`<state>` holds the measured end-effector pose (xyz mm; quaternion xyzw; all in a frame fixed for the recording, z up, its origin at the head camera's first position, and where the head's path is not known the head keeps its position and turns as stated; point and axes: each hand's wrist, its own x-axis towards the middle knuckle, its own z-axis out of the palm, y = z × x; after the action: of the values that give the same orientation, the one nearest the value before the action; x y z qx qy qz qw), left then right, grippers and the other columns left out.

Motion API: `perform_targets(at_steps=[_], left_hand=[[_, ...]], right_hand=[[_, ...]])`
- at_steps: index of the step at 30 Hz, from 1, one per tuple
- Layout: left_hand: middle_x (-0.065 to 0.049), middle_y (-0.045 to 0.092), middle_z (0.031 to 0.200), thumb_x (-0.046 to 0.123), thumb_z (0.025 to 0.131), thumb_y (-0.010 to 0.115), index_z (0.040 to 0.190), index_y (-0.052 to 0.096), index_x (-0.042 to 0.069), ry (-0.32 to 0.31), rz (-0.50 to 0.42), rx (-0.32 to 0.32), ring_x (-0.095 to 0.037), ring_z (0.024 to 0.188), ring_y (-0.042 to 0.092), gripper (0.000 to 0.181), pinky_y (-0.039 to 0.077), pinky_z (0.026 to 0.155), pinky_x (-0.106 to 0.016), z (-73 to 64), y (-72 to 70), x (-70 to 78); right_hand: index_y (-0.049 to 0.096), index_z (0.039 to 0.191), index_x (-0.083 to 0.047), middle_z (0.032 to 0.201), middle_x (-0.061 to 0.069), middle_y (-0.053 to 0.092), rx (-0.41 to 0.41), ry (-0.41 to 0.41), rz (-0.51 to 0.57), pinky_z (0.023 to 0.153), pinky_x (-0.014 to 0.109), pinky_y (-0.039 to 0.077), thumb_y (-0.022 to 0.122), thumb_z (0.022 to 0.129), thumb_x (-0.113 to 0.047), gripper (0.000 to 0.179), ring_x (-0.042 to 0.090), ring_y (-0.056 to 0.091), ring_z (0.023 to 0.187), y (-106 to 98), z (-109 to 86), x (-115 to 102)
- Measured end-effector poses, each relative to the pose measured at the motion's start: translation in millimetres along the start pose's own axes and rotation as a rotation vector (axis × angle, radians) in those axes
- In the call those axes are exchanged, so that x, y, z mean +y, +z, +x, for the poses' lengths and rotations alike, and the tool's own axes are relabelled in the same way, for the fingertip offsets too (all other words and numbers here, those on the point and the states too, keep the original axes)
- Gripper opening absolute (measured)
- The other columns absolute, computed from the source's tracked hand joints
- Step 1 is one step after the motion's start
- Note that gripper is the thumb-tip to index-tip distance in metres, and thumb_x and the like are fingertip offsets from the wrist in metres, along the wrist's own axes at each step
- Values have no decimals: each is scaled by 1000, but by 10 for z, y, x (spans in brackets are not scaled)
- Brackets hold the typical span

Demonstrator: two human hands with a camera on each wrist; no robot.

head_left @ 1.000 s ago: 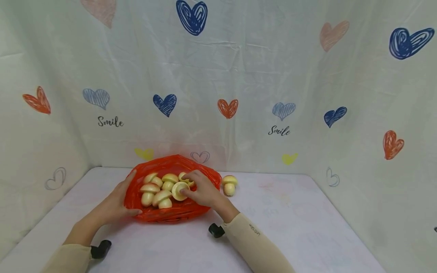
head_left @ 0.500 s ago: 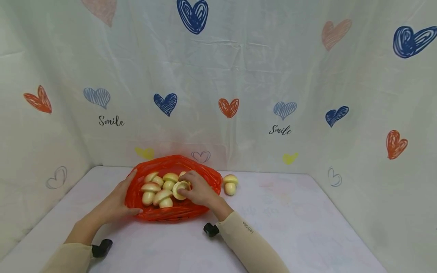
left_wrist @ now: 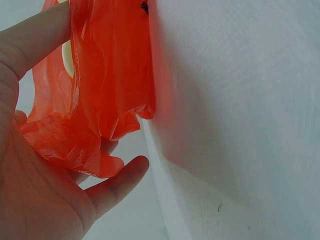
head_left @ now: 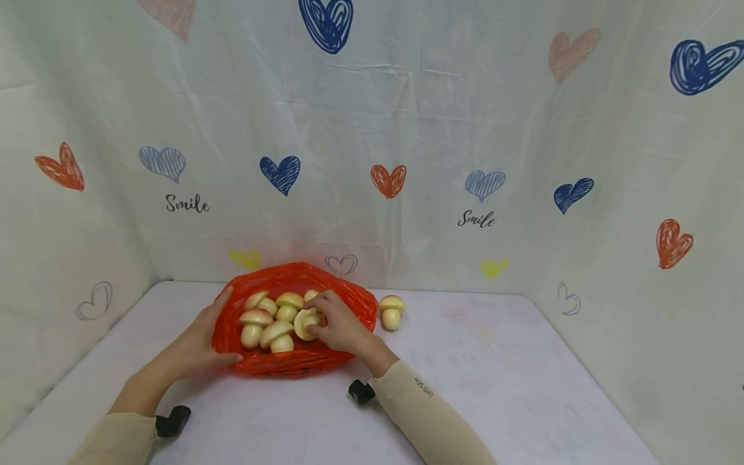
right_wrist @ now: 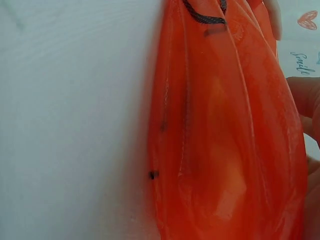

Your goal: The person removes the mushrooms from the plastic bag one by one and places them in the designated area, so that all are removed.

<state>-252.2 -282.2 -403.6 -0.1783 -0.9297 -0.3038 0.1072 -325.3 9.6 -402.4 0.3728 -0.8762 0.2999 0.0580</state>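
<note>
An open red plastic bag (head_left: 279,367) lies on the table, holding several glossy cream mushrooms with pinkish-tan caps, among them an upright mushroom (head_left: 252,327) at the left. My left hand (head_left: 194,345) holds the bag's left end, thumb over the front rim; in the left wrist view its fingers spread around the bag's crumpled end (left_wrist: 112,75). Over the right part of the opening, my right hand (head_left: 343,329) pinches a mushroom (head_left: 303,325) whose pale underside shows. In the right wrist view the bag's side (right_wrist: 215,125) hides most of that hand.
One more mushroom (head_left: 392,312) stands on the white table (head_left: 494,374) just right of the bag. Behind hangs a white curtain (head_left: 430,129) printed with hearts. A black wrist camera (head_left: 173,423) sits at my left cuff, another camera (head_left: 361,391) at my right.
My right forearm has swung slightly left, and the fingers have closed in on the mushroom, which has shifted a little. The left hand and bag stay in place.
</note>
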Motion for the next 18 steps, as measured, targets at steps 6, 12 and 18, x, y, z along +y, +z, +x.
perform_targets(at_steps=[6,12,18], left_hand=[[-35,26,141,26,65,88,154,-1,9,-2,3,2,-52,126,29,126,34,93,-70,4,-4,-1],[-35,27,140,25,64,89,153,0,9,10,-7,5,-53,125,30,127,35,93,-70,2,11,2],[-35,26,141,25,63,89,153,0,8,8,-8,8,-52,125,30,128,35,92,-70,3,16,-1]], right_hand=[[55,131,-19,124,-3,42,-19,45,21,85,20,47,69,86,-21,47,9,50,95,-4,-12,-7],[53,132,-24,126,-7,42,-65,79,-8,88,27,48,71,84,-27,51,10,50,103,1,-38,-18],[51,135,-25,129,-5,41,-126,88,-13,86,27,48,69,81,-21,57,10,50,101,-20,-54,-53]])
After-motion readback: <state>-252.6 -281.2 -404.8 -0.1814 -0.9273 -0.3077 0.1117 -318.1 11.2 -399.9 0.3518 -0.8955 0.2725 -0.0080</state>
